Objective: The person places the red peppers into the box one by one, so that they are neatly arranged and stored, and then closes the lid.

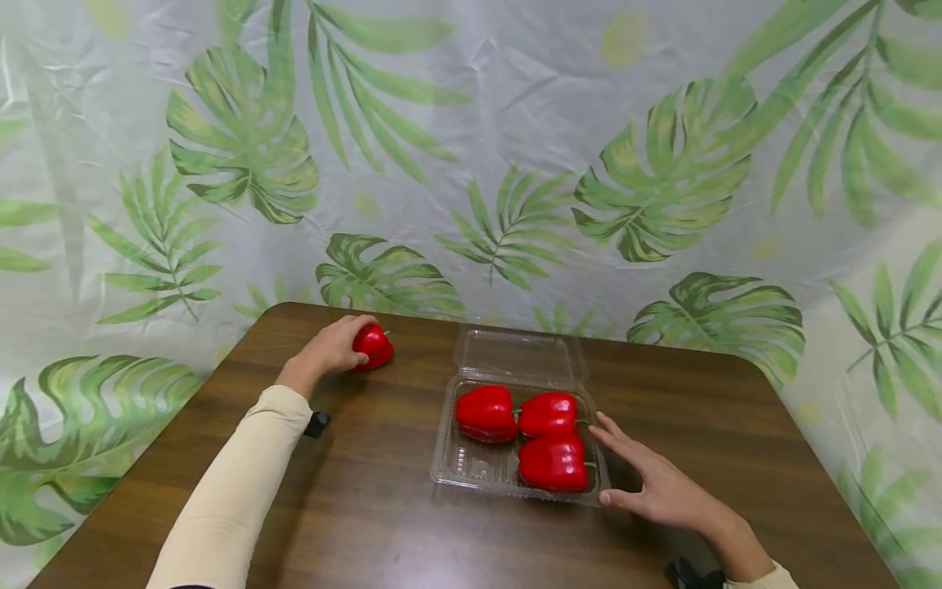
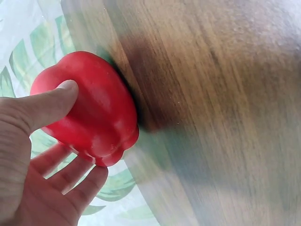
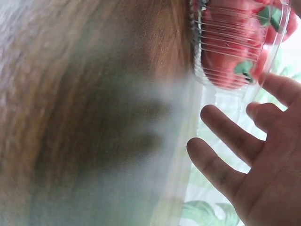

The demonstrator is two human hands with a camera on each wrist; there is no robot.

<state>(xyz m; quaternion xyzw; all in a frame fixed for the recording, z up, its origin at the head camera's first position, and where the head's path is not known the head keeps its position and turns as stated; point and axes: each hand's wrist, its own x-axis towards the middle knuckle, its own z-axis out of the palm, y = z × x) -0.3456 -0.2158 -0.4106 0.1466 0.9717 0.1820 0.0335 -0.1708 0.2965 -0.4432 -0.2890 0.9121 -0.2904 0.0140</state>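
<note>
At the table's back left, my left hand (image 1: pixel 333 347) has its thumb and fingers around a red bell pepper (image 1: pixel 374 348). In the left wrist view the thumb presses one side of that bell pepper (image 2: pixel 101 103), with the fingers at its other side. My right hand (image 1: pixel 658 483) is beside the clear plastic clamshell box (image 1: pixel 471 468), its spread fingers right at the box's right rim. Inside the box lie three red bell peppers, one on the left (image 1: pixel 486 413), one at the upper right (image 1: pixel 548 413) and one at the lower right (image 1: pixel 553 462).
The box's clear lid (image 1: pixel 521 354) lies folded back toward the far edge of the brown wooden table (image 1: pixel 383 507). Behind the table hangs a pale curtain (image 1: pixel 515 123) printed with green leaves.
</note>
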